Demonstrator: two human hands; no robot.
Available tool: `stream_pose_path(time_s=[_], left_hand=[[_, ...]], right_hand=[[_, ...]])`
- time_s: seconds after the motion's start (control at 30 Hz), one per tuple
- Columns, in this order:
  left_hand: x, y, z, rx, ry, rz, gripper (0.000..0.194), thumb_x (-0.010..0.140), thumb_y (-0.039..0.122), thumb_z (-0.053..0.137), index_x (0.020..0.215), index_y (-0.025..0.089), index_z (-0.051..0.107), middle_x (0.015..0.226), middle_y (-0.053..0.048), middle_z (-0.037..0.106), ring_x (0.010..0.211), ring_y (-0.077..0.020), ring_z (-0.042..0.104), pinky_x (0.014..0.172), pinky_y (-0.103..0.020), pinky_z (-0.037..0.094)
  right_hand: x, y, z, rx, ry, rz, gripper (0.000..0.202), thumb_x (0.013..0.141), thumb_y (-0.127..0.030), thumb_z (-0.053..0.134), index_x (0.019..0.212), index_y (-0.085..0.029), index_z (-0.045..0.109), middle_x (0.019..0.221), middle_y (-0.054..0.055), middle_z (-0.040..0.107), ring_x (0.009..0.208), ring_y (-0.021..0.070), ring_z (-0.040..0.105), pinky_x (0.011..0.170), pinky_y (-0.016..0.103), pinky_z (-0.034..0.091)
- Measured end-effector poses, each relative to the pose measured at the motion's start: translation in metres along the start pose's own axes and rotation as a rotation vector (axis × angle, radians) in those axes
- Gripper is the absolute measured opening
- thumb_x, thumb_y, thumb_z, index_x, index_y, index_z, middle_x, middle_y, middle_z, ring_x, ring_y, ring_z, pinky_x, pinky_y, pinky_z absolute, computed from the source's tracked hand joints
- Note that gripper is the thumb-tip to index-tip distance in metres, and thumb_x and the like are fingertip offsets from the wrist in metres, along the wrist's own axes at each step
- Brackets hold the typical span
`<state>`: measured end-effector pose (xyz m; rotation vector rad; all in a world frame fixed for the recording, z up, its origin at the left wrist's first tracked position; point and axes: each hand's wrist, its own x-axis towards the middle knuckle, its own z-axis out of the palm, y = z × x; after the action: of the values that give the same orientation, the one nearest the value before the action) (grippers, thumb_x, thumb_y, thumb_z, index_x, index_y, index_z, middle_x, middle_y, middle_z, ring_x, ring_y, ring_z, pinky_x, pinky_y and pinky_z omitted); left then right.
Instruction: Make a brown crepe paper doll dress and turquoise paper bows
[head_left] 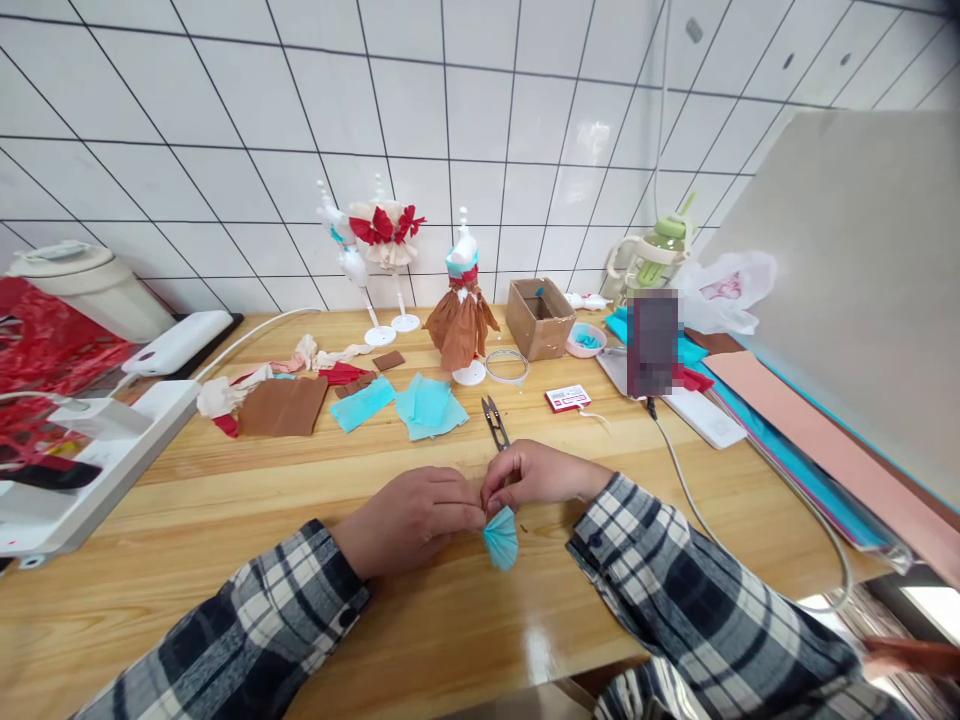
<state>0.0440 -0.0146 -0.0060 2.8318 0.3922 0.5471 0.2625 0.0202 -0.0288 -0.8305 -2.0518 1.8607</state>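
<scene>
A small pleated light-blue paper fan (501, 540) hangs at the fingertips of both hands near the table's front. My left hand (420, 515) is closed, its fingertips pinching the gathered end of the fan from the left. My right hand (536, 475) is closed beside it, thumb and forefinger pressed together just above the fan; what lies between them is too small to make out. Small dark thread snips (495, 422) lie just behind my right hand, blades pointing away. Blue crepe paper pieces (430, 406) lie farther back on the wooden table (300, 500).
Behind stand a mini mannequin in a brown paper skirt (461, 320), two more mannequins, a cardboard box (541, 318) and a pink bowl (586, 340). Brown paper (283, 406) and a white power strip (97, 470) lie left. A cable (679, 480) and paper sheets (825, 440) are right.
</scene>
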Motion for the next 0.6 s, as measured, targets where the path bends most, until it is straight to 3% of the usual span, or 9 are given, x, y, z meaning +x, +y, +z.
stream_pose_path(time_s=[0.3, 0.6], left_hand=[[0.0, 0.002, 0.001, -0.02, -0.203, -0.286, 0.022, 0.09, 0.02, 0.045, 0.092, 0.023, 0.066, 0.089, -0.002, 0.07, 0.082, -0.0166, 0.063, 0.073, -0.027, 0.046], [0.001, -0.002, 0.006, 0.148, -0.171, -0.512, 0.023, 0.087, 0.021, 0.044, 0.087, 0.021, 0.066, 0.082, -0.004, 0.069, 0.076, -0.0209, 0.063, 0.066, -0.031, 0.044]], right_hand=[[-0.005, -0.015, 0.004, -0.657, 0.211, -0.27, 0.01, 0.079, -0.02, 0.063, 0.082, -0.019, 0.073, 0.077, 0.002, 0.068, 0.074, 0.0137, 0.06, 0.068, 0.024, 0.044], [-0.006, -0.028, 0.019, -1.033, 0.47, -0.314, 0.01, 0.082, -0.021, 0.06, 0.078, -0.019, 0.069, 0.074, 0.003, 0.064, 0.077, 0.016, 0.053, 0.071, 0.029, 0.036]])
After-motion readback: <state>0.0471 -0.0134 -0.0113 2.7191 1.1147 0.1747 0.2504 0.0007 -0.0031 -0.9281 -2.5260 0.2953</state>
